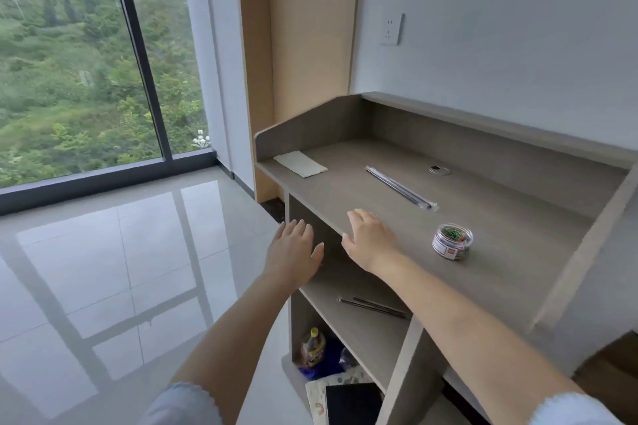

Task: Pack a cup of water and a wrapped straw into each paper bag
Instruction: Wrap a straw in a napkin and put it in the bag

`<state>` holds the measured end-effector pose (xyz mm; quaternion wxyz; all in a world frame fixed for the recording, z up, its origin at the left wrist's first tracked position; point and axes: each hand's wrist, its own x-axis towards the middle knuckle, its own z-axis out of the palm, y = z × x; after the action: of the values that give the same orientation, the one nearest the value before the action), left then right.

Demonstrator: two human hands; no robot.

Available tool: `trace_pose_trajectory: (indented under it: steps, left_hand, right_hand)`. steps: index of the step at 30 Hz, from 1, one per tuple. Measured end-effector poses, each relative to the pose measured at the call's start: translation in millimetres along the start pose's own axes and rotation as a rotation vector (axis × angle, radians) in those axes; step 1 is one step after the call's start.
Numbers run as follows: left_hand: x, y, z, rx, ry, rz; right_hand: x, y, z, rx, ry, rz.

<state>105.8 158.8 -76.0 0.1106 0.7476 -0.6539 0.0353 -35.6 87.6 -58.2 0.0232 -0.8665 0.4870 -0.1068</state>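
Both hands are spread and hold nothing: the left hand (293,248) hovers off the worktop's (511,272) front edge, and the right hand (371,238) is at that edge, fingers extended. The wrapped straw (400,187) lies mid-worktop, beyond the right hand; a flat paper bag (300,164) lies near the far left corner. No cup is visible. Risk: a hurried reach may knock the jar of clips (452,241) or roll the straw away.

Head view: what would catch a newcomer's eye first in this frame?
Two bare arms reach forward, the left hand open in the air off the desk's front edge, the right hand open over the desk. On the desk lie a wrapped straw, a flat paper bag and a small jar of clips.
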Motion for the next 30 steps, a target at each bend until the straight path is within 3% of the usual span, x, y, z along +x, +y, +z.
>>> trace_pose_trajectory:
  steps: [12,23,30]
  left_hand:
    - [130,-76,15,-0.034,-0.048,0.173]
    - [191,-85,20,-0.016,-0.012,0.24]
    - [216,-96,22,-0.007,-0.014,0.188]
  right_hand:
    - [101,38,6,-0.071,-0.029,0.388]
    - [162,76,2,-0.214,0.014,0.476]
    - [182,95,8,-0.358,-0.084,0.468]
